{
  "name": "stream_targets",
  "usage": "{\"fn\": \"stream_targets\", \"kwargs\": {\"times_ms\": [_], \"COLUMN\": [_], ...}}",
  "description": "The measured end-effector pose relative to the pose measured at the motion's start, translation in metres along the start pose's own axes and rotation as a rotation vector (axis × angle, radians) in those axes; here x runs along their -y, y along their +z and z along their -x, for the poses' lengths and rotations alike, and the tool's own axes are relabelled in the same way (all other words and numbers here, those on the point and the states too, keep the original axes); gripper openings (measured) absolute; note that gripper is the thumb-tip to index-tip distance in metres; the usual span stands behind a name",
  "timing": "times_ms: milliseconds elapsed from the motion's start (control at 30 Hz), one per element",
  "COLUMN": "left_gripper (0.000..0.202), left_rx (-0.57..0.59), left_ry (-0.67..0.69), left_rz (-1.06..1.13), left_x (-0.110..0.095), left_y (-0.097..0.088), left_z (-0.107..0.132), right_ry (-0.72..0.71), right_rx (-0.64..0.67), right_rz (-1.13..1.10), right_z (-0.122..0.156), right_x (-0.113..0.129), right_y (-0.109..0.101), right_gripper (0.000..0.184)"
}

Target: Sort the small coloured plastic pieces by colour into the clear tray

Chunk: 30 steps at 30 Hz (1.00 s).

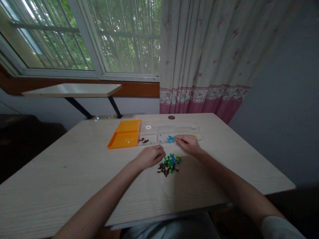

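Observation:
A mixed pile of small plastic pieces, in brown, green, blue and some yellow, lies on the table. My left hand rests at the pile's left edge with fingers curled in; whatever they may hold is hidden. Beyond it, my right hand reaches over the clear compartment box, thumb and finger pinched at a small green piece. Blue pieces lie in the compartment by those fingertips. Brown pieces occupy the front left compartment. Yellow ones show at the right, partly behind my hand.
An orange tray holding a few white pieces adjoins the box on its left. At the back left stands a raised shelf on black legs. A round brown cap is set in the table near the curtain.

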<state>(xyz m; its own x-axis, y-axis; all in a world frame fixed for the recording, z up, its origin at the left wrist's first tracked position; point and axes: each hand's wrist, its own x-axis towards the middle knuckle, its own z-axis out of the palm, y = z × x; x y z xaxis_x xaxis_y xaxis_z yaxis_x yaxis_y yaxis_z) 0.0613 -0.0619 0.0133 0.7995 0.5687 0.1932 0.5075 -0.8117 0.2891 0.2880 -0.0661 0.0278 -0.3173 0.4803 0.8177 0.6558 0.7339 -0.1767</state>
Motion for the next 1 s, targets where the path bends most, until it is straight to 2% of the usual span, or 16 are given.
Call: {"fn": "stream_targets", "kwargs": {"times_ms": [100,300,433,600,800,1000], "left_gripper": [0.021,0.021,0.020,0.018,0.019,0.019], "left_rx": [0.007,0.009,-0.010,-0.078,-0.279,-0.337], "left_ry": [-0.001,0.012,0.016,-0.008,-0.073,-0.043], "left_rz": [-0.010,-0.013,0.014,0.065,0.127,0.123], "left_x": [-0.001,-0.002,-0.002,-0.002,-0.004,-0.008], "left_y": [-0.002,-0.004,-0.002,-0.002,-0.006,-0.006], "left_z": [0.000,0.000,0.000,-0.001,-0.002,-0.003], "right_ry": [0.025,0.150,0.249,0.291,0.124,0.027], "right_rx": [0.069,0.290,0.376,0.408,0.532,0.464], "right_rz": [0.035,0.228,0.284,0.278,0.112,-0.019], "right_z": [0.000,0.008,0.012,0.010,0.010,0.009], "right_x": [-0.013,-0.053,-0.062,-0.050,-0.017,0.003], "right_y": [-0.007,-0.016,-0.015,-0.011,0.004,0.015], "right_gripper": [0.024,0.022,0.024,0.025,0.023,0.022]}}
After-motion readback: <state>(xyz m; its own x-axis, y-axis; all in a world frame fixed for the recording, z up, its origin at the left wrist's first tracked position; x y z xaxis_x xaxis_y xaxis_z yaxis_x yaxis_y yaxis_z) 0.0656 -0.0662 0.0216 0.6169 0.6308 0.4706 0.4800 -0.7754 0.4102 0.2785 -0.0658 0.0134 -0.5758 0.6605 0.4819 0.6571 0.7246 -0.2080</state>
